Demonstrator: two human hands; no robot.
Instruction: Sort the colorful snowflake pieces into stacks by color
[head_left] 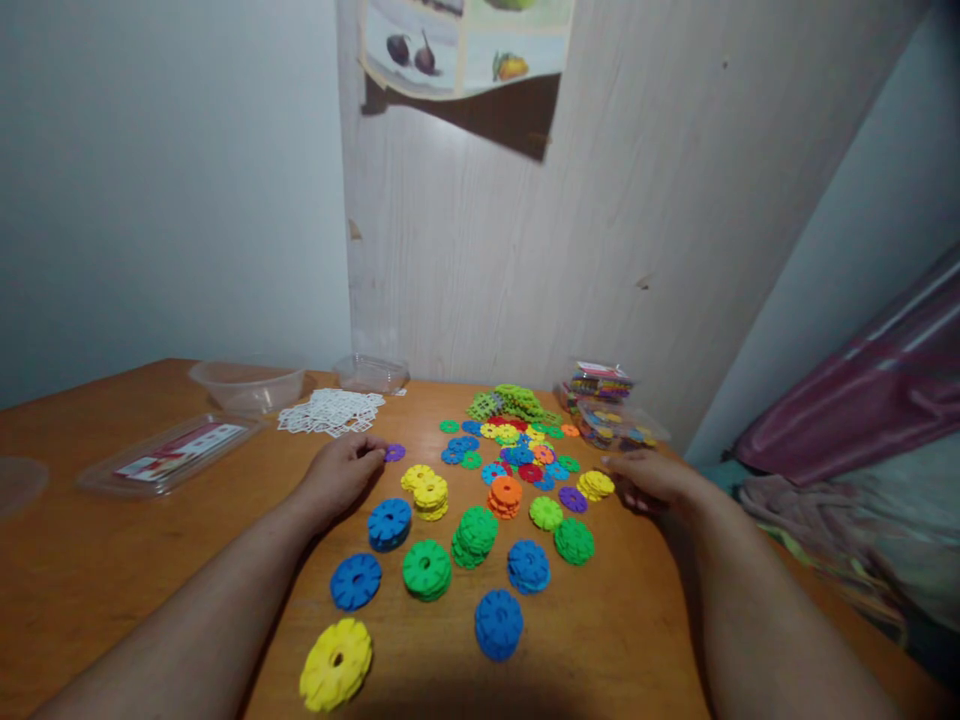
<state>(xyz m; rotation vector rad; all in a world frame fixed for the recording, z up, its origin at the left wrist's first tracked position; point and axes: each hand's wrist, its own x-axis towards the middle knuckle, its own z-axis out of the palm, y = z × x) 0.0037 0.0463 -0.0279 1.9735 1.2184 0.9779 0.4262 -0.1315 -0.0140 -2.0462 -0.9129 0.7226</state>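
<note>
My left hand (346,478) rests low over the table with its fingers closed, the tips at the edge of a purple notched disc (394,452). My right hand (643,480) is beside a stack of yellow notched discs (596,486); its fingers are loosely bent and apart, and nothing shows in them. Between my arms stand stacks of plastic flower-shaped discs: green (427,569), blue (499,624), orange (505,496) and yellow (337,664). A loose pile of mixed-colour discs (531,472) spreads farther back. Another purple disc (572,499) lies near the right-hand yellow stack.
White lattice pieces (331,412) lie heaped at the back left, near a clear bowl (249,384), a clear tub (371,374) and a labelled lid (172,455). Green pieces (513,401) are piled at the back. Clear boxes of discs (619,425) stand back right, before the wall.
</note>
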